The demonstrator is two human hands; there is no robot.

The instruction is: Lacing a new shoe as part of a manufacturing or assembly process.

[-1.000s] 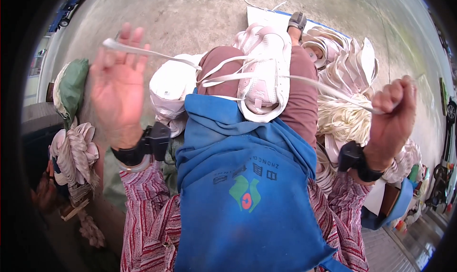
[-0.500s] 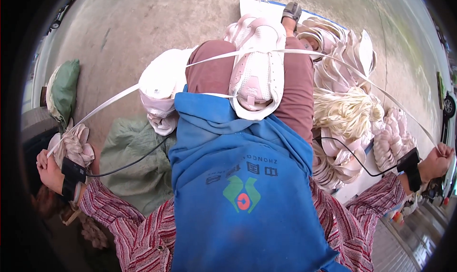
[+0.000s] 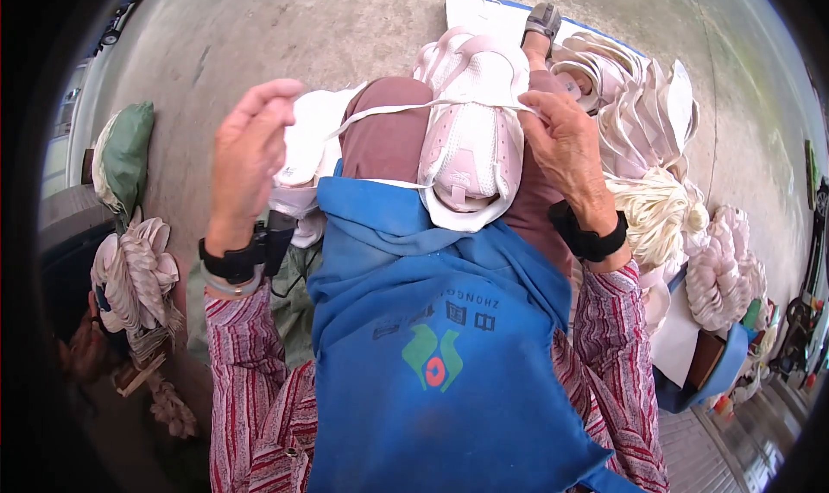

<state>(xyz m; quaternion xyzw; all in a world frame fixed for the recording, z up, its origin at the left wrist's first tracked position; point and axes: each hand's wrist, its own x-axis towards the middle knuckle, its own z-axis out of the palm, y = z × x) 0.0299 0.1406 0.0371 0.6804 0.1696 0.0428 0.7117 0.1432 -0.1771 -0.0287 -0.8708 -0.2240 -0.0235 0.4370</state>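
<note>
A white and pink shoe upper [image 3: 466, 165] lies across my lap, its heel opening toward me. A white shoelace [image 3: 389, 110] crosses its top and reaches out to both sides. My right hand [image 3: 566, 143] pinches the lace close beside the upper's right edge. To the left, my left hand [image 3: 252, 152] is raised near a stack of white uppers [image 3: 313, 135], fingers curled together; what they hold, if anything, is lost against the white. The lace's left part droops over my knee. Another lace strand [image 3: 393, 183] runs left from the heel over the blue apron [image 3: 440, 303].
At right lie more stacked uppers [image 3: 648, 117], a bundle of cream laces [image 3: 656, 208] and a twisted pale bundle [image 3: 725, 268]. A green sack [image 3: 128, 161] and hanging pale pieces [image 3: 138, 268] are at left. Beyond my foot lies a white board [image 3: 484, 11].
Both hands have come inward from wide apart to either side of the shoe upper. The lace, stretched long to both sides before, is now slack on the left.
</note>
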